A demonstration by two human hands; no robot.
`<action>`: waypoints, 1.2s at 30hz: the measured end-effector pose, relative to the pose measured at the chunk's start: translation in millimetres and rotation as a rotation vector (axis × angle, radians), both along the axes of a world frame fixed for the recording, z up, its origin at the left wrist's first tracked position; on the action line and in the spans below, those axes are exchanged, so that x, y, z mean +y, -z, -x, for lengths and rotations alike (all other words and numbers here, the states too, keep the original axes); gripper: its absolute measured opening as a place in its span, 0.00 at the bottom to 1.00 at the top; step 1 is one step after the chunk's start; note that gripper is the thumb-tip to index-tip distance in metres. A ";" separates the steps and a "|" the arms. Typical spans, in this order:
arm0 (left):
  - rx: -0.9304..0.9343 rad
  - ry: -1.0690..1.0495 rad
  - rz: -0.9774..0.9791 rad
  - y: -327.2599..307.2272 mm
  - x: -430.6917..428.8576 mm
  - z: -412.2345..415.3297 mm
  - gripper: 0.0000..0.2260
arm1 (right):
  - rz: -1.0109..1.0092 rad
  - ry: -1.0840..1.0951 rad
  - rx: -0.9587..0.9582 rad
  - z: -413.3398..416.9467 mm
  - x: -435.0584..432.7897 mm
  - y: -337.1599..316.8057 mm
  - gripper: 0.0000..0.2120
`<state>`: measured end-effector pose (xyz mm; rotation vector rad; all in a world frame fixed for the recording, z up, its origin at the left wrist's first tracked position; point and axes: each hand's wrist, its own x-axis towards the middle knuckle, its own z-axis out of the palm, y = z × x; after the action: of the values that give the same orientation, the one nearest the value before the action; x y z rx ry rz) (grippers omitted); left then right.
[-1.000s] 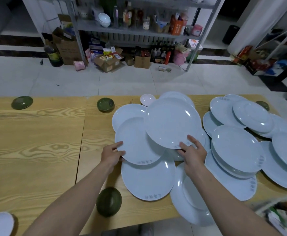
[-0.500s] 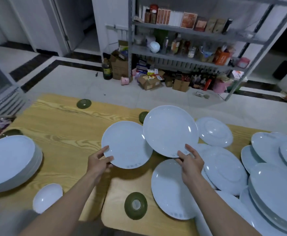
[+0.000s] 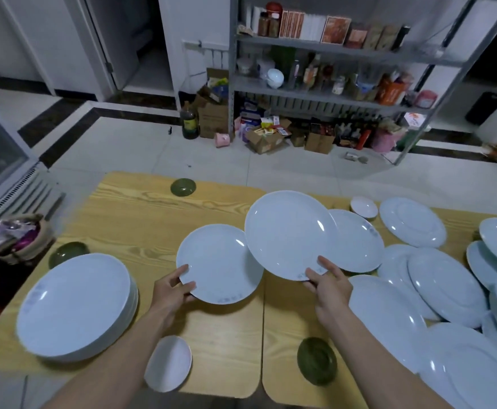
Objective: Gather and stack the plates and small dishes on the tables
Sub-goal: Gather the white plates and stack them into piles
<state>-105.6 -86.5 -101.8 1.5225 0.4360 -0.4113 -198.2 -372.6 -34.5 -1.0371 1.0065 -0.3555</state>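
My left hand (image 3: 172, 292) grips the near-left rim of a white plate (image 3: 219, 262) held above the table. My right hand (image 3: 328, 286) pinches the near rim of a larger white plate (image 3: 288, 233), tilted up and overlapping the first plate's right edge. A stack of white plates (image 3: 74, 305) stands at the left on the wooden table (image 3: 141, 228). Several loose white plates (image 3: 445, 286) lie spread over the right table. Small green dishes sit at the far edge (image 3: 183, 186), by the stack (image 3: 67, 254) and near the front (image 3: 316, 361). A small white dish (image 3: 169, 363) lies at the front edge.
A small pinkish bowl (image 3: 363, 206) sits at the back between plates. A bundle of coloured bags (image 3: 11, 237) lies off the table's left end. Behind the tables, a tiled floor leads to a metal shelf rack (image 3: 329, 93) with boxes and bottles beneath.
Both hands lifted their plates off the right-hand spread and carried them left. My view swung left, bringing the plate stack and the left table end into sight.
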 end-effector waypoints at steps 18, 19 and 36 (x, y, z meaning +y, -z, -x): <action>0.055 0.124 -0.058 39.5 29.0 -21.8 0.15 | 0.002 -0.169 0.148 -24.6 71.6 35.0 0.12; 0.050 0.125 -0.060 40.3 30.0 -21.8 0.14 | 0.002 -0.186 0.164 -26.0 76.3 39.1 0.12; 0.058 0.083 -0.009 52.1 40.0 -23.0 0.06 | 0.106 -0.378 0.310 -41.9 106.2 77.1 0.17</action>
<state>-82.6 -46.5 -153.9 1.5445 0.4211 -0.5200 -156.3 -266.5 -111.6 -1.3786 1.0458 0.0664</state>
